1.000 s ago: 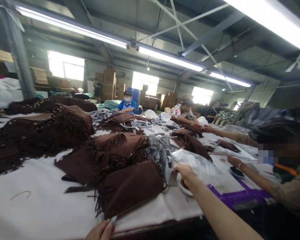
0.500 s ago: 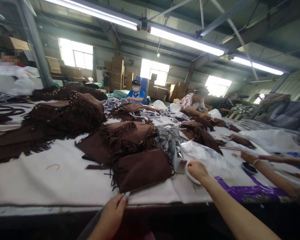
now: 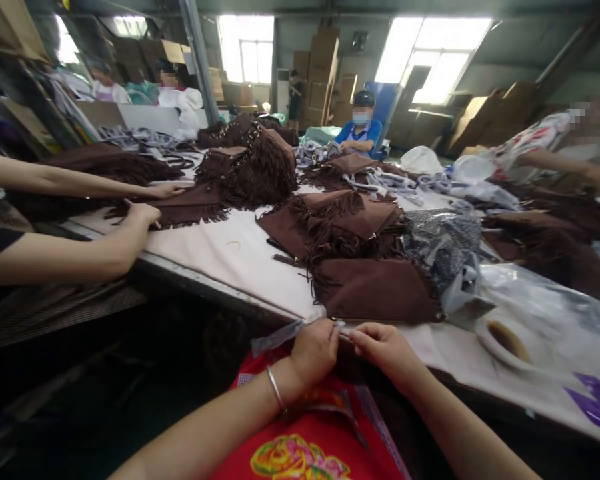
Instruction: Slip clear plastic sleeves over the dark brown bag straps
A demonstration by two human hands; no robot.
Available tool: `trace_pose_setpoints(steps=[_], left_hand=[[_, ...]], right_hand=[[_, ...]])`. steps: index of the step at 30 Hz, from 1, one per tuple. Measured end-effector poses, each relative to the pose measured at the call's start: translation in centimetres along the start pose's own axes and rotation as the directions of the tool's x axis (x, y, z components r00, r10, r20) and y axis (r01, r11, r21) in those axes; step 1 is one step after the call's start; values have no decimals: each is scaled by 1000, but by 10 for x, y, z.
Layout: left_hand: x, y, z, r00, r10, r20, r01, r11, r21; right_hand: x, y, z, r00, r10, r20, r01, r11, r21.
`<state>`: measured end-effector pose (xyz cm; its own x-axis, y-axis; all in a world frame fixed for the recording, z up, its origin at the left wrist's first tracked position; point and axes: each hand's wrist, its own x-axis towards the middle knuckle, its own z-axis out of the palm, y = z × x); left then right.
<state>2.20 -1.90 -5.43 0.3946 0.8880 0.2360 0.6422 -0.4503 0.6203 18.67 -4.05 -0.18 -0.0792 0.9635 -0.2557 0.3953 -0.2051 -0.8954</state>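
A brown fringed bag point(image 3: 375, 290) lies flat at the table's front edge, its zipper side toward me. My left hand point(image 3: 316, 345) is closed at the bag's near left corner, by the zipper end, with a greyish strip point(image 3: 279, 338) trailing from under it. Just to its right, my right hand point(image 3: 380, 343) is closed in a pinch at the same edge; what lies between its fingertips is too small to name. More brown bags point(image 3: 350, 213) are heaped behind. On the right stands a white tape roll point(image 3: 505, 340) beside clear plastic.
A co-worker's two hands point(image 3: 147, 213) rest on brown material at left. Fringed bags point(image 3: 260, 160) are piled behind. Clear plastic point(image 3: 545, 307) and a purple wrapper point(image 3: 597, 403) lie at right. A person in blue point(image 3: 360, 133) sits across the table point(image 3: 205, 260).
The view has swung left. My right hand has left the tape roll and come beside my left hand at the bag's near edge. The co-worker's arms now show at left.
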Motion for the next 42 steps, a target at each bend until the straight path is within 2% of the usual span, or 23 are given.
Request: trace_pose_setpoints(steps=[3, 9, 15, 20, 22, 26, 28, 31, 33, 34, 35, 36, 38, 39, 40, 42], left_hand=[[-4, -4, 1, 999, 46, 13, -47, 998, 36], [-8, -10, 1, 994, 99, 49, -103, 989, 103], [-8, -17, 1, 985, 168, 45, -174, 966, 190], [-8, -19, 1, 976, 206, 67, -216, 946, 240], [-9, -17, 0, 983, 177, 54, -185, 956, 228], [-10, -14, 0, 999, 45, 17, -47, 987, 151], [-9, -13, 0, 1000, 9, 27, -10, 998, 58], [-7, -8, 2, 996, -75, 44, 83, 976, -199], [-5, -3, 2, 976, -200, 89, 219, 871, -440], [-5, 0, 2, 948, -277, 156, 315, 760, -569], [-4, 3, 1, 904, -344, 255, 420, 601, -680], [-5, 5, 1, 846, -381, 374, 516, 404, -756], [-5, 9, 0, 724, -347, 597, 635, -4, -773], [-5, 10, 0, 679, -299, 671, 657, -162, -737], [-5, 10, 0, 648, -248, 720, 663, -281, -693], [-5, 8, 0, 603, -165, 781, 661, -445, -604]], right_hand=[[15, 3, 12, 998, 65, 2, -65, 992, 107], [27, 1, 13, 974, 217, 68, -226, 956, 185], [35, -2, 13, 945, 318, 70, -324, 941, 100], [41, -3, 18, 922, 388, 3, -388, 922, -17], [40, -1, 17, 928, 371, 14, -371, 929, -8], [32, 6, 12, 942, 305, 140, -323, 936, 139], [27, 7, 11, 952, 283, 121, -298, 946, 129], [23, 7, 13, 972, 233, 28, -234, 972, 7], [22, 7, 16, 984, 179, -17, -179, 983, -44], [22, 8, 18, 987, 157, -35, -159, 986, -44], [22, 9, 20, 988, 145, -51, -146, 989, -29], [22, 11, 22, 987, 140, -73, -141, 990, -6], [22, 14, 25, 983, 144, -117, -140, 989, 37], [22, 15, 27, 981, 142, -135, -136, 989, 49], [22, 16, 28, 979, 139, -146, -132, 990, 56], [21, 18, 30, 978, 146, -149, -137, 988, 70]])
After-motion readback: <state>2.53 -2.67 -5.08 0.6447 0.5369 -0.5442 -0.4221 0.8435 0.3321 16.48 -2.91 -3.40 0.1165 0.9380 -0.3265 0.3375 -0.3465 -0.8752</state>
